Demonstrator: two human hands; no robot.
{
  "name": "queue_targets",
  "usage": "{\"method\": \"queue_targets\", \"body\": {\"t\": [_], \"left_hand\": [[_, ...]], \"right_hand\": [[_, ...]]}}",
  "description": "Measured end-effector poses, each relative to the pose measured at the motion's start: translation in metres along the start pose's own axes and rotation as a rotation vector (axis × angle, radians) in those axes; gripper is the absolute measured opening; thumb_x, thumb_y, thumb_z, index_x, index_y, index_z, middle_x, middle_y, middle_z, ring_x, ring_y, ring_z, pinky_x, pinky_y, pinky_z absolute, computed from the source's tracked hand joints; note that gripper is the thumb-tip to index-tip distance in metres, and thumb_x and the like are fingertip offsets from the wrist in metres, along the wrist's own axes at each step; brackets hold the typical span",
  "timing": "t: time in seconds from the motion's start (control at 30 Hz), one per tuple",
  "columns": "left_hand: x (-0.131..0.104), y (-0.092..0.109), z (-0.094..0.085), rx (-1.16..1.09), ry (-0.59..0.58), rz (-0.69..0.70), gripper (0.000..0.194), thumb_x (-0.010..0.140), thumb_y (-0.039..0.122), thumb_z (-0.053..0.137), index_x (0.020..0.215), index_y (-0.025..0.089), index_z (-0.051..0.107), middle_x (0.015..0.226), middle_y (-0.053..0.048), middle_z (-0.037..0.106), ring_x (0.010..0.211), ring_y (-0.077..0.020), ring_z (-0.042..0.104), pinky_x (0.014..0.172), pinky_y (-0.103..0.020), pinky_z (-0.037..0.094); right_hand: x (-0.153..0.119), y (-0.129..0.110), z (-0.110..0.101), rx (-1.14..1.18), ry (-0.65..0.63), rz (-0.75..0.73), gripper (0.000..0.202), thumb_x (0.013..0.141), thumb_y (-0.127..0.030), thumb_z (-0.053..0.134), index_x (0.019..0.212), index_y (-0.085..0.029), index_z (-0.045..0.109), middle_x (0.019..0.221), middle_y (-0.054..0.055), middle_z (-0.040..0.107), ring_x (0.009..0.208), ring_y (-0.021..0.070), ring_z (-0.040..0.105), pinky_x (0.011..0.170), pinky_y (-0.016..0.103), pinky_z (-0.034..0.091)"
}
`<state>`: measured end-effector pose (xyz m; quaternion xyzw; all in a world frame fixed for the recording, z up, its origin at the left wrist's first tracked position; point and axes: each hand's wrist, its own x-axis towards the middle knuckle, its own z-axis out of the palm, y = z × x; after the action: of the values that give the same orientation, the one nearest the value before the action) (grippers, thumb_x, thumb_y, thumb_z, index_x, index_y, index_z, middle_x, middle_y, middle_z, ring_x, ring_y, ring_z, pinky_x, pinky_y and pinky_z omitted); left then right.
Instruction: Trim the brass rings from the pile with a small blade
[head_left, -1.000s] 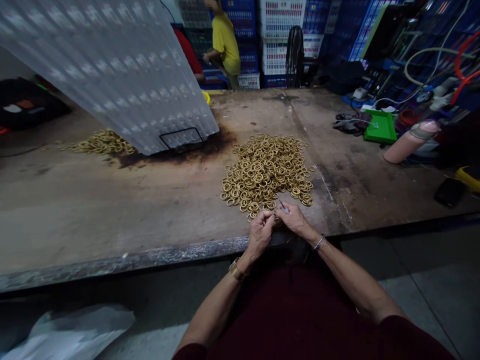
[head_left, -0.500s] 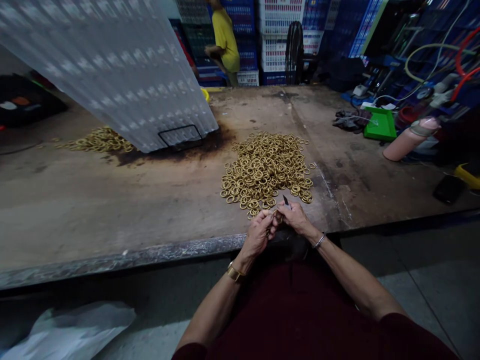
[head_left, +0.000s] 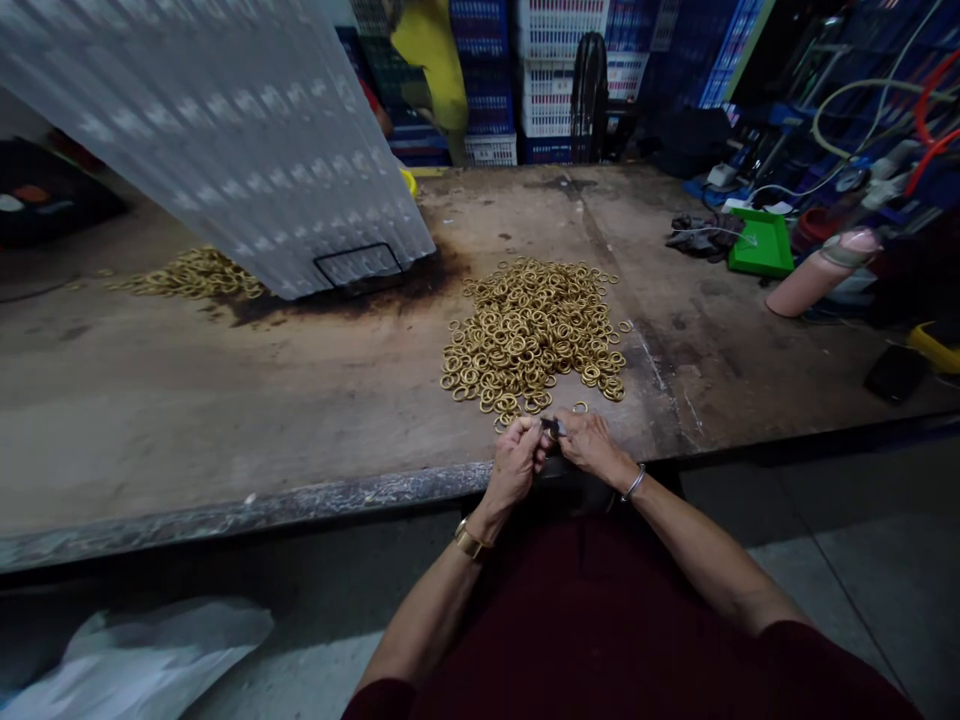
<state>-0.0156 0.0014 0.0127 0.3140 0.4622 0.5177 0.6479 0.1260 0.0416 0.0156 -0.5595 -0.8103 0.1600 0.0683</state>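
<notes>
My left hand (head_left: 516, 462), with a gold watch at the wrist, pinches a brass-coloured ring near the table's front edge. Close against it, my right hand (head_left: 592, 445) is closed on a small dark-bladed knife (head_left: 551, 429), its blade now at the ring between the two hands. Just beyond the fingers spreads a heap of brass-coloured rings (head_left: 536, 325). One loose ring (head_left: 580, 407) lies on the table right above my right hand. Fingertips and blade partly hide the ring being held.
On the wooden table (head_left: 337, 400) a tall translucent ribbed stack (head_left: 247, 150) leans at the left, with more rings (head_left: 187, 275) beside it. At the right are a green tray (head_left: 760, 243) and a pink bottle (head_left: 823, 275). A person in yellow (head_left: 435, 60) is behind the table.
The knife blade has turned from pointing up and away to lying between my hands. A loose ring now shows above my right hand. The person in yellow has shifted left.
</notes>
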Motion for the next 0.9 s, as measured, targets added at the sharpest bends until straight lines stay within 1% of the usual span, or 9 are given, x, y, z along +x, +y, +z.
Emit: {"method": "queue_targets", "body": {"t": [0.1,0.2,0.3,0.37,0.53,0.67,0.77,0.83,0.9], "left_hand": [[-0.005,0.007,-0.004,-0.132,-0.050,-0.054,0.036,0.066,0.043,0.072,0.078,0.016,0.052,0.059,0.005,0.052,0.042,-0.0033,0.041,0.038,-0.014,0.029],[-0.007,0.013,-0.011,-0.257,-0.045,-0.083,0.036,0.064,0.040,0.075,0.075,0.016,0.051,0.064,0.002,0.057,0.047,-0.0053,0.046,0.039,-0.015,0.033],[-0.003,0.013,-0.018,-0.327,-0.016,-0.113,0.036,0.064,0.039,0.075,0.071,0.014,0.051,0.074,-0.004,0.064,0.054,-0.0083,0.053,0.040,-0.016,0.036],[-0.001,0.011,-0.021,-0.345,-0.014,-0.123,0.032,0.064,0.036,0.074,0.073,0.014,0.053,0.076,-0.006,0.065,0.057,-0.0104,0.056,0.041,-0.017,0.038],[0.002,0.009,-0.024,-0.430,-0.037,-0.166,0.024,0.066,0.028,0.071,0.076,0.015,0.053,0.071,-0.004,0.063,0.058,-0.0118,0.058,0.041,-0.016,0.038],[0.001,0.012,-0.026,-0.503,-0.049,-0.197,0.021,0.065,0.021,0.068,0.076,0.016,0.051,0.071,-0.002,0.060,0.057,-0.0100,0.056,0.042,-0.015,0.036],[0.001,0.013,-0.028,-0.502,-0.071,-0.201,0.023,0.063,0.018,0.068,0.075,0.017,0.050,0.071,-0.001,0.058,0.057,-0.0089,0.054,0.042,-0.014,0.035],[0.002,0.013,-0.028,-0.483,-0.093,-0.191,0.025,0.061,0.016,0.069,0.076,0.017,0.050,0.070,0.000,0.057,0.057,-0.0085,0.054,0.042,-0.014,0.035],[0.003,0.013,-0.029,-0.479,-0.109,-0.186,0.028,0.060,0.015,0.071,0.081,0.017,0.052,0.069,0.000,0.056,0.057,-0.0086,0.054,0.042,-0.013,0.035]], "right_hand": [[0.004,0.013,0.000,-0.065,0.038,0.116,0.026,0.082,-0.023,0.044,0.100,-0.018,0.061,0.087,0.009,0.068,0.071,0.0177,0.058,0.059,0.026,0.028],[0.001,0.021,0.003,-0.057,0.074,0.119,0.023,0.085,-0.026,0.043,0.098,-0.019,0.061,0.088,0.008,0.067,0.075,0.0179,0.059,0.061,0.026,0.030],[-0.007,0.013,0.005,-0.011,0.070,0.065,0.024,0.088,-0.037,0.044,0.098,-0.020,0.059,0.092,0.006,0.066,0.081,0.0186,0.059,0.064,0.026,0.033],[-0.010,0.004,0.005,-0.012,0.045,0.048,0.028,0.088,-0.042,0.046,0.104,-0.021,0.057,0.100,0.007,0.064,0.085,0.0199,0.059,0.066,0.027,0.035],[-0.011,-0.009,0.005,-0.029,-0.012,0.088,0.028,0.088,-0.039,0.046,0.108,-0.021,0.054,0.108,0.010,0.059,0.090,0.0213,0.057,0.069,0.029,0.037],[-0.009,-0.007,0.007,0.021,0.014,0.073,0.024,0.085,-0.030,0.048,0.105,-0.019,0.054,0.101,0.009,0.062,0.087,0.0197,0.057,0.066,0.026,0.035],[-0.007,-0.003,0.008,0.099,0.024,0.064,0.020,0.082,-0.024,0.047,0.100,-0.019,0.055,0.090,0.006,0.064,0.078,0.0172,0.056,0.063,0.025,0.033],[-0.003,0.000,0.008,0.213,0.059,0.112,0.015,0.079,-0.025,0.048,0.090,-0.019,0.057,0.077,0.003,0.062,0.069,0.0152,0.053,0.060,0.025,0.032],[0.002,0.002,0.006,0.419,0.112,0.186,0.009,0.073,-0.025,0.050,0.077,-0.019,0.056,0.065,-0.001,0.056,0.062,0.0125,0.049,0.058,0.023,0.032]]}}
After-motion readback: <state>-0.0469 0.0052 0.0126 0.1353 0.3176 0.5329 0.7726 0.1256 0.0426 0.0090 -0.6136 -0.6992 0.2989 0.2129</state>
